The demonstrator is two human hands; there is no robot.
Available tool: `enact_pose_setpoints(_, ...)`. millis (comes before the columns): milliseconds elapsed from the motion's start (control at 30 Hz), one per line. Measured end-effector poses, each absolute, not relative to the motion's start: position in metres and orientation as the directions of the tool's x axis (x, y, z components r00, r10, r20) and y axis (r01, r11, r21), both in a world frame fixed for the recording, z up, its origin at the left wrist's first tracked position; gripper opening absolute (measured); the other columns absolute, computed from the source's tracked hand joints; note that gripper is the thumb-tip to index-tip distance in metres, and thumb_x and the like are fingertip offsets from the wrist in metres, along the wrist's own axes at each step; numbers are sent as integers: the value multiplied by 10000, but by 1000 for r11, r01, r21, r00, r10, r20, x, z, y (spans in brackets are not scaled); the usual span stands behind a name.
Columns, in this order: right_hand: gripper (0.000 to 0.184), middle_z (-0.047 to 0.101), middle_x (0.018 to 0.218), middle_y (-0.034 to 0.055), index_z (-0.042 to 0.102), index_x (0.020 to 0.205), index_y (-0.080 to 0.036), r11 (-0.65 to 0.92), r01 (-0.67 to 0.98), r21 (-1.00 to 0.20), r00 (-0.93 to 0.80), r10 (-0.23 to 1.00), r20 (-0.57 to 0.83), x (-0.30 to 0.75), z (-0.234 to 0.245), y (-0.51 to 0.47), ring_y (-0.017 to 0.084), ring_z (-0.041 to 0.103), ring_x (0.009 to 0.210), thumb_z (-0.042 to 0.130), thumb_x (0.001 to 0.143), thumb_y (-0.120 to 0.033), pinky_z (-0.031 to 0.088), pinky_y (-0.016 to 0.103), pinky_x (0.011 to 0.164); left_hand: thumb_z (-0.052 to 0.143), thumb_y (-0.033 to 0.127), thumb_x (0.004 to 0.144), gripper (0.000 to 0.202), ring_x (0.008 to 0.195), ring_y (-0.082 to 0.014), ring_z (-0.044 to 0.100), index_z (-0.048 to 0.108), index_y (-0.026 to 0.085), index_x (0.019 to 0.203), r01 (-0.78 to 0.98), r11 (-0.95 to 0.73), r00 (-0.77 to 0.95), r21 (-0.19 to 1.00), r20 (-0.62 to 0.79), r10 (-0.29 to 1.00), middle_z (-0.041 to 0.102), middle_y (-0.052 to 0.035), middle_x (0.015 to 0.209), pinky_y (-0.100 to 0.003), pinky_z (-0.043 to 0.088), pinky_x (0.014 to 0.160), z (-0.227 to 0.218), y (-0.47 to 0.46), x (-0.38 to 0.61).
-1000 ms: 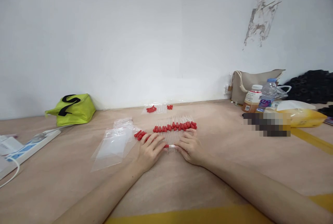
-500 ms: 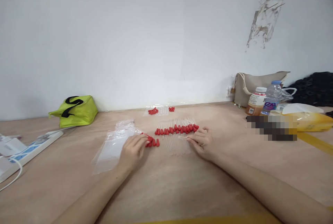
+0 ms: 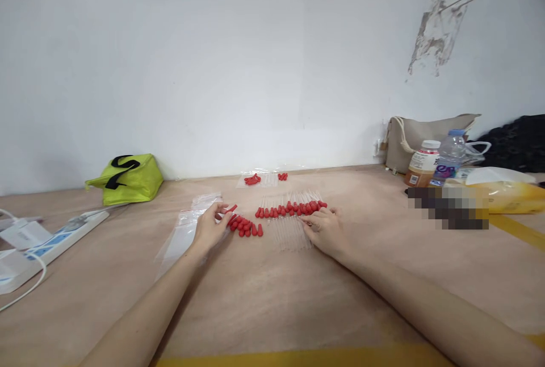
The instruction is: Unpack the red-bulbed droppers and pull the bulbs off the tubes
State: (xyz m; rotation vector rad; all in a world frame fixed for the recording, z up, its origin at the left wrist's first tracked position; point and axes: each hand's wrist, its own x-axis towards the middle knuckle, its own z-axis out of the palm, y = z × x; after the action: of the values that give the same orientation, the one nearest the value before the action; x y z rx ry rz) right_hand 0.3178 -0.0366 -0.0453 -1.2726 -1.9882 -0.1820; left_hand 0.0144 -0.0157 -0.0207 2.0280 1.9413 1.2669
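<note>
Matte red, rubbery teardrop bulbs (image 3: 244,226), loosely heaped; left hand (image 3: 208,229) fingers pinch one. Slender clear tubes (image 3: 292,234) roughly parallel; right hand (image 3: 327,230) alongside, fingers' grip: can't tell.

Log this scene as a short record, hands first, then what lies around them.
Left grip: fingertips at a red bulb; firm hold unclear
Right grip: at the right end of the clear tubes; hold unclear
Between hands: pile of red bulbs, row of bulb-tipped tubes
Beside left hand: clear bags
By the wall: clear bag with red bulbs
Far left: lime bag, power strip
Far right: two bottles
</note>
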Motion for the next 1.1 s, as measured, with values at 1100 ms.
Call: enact_pose_setpoints(1100,220,652,704,-2,670,734,-249,135,816,-562,-22,979,203,336,-34,-37,180,576,750,483,742,-363,330,299,709,509,373,734,191,957,-206,499,638,233,737,950,-257,186,178,336,923,600,-27,925,-326,352,838,11,-13,109)
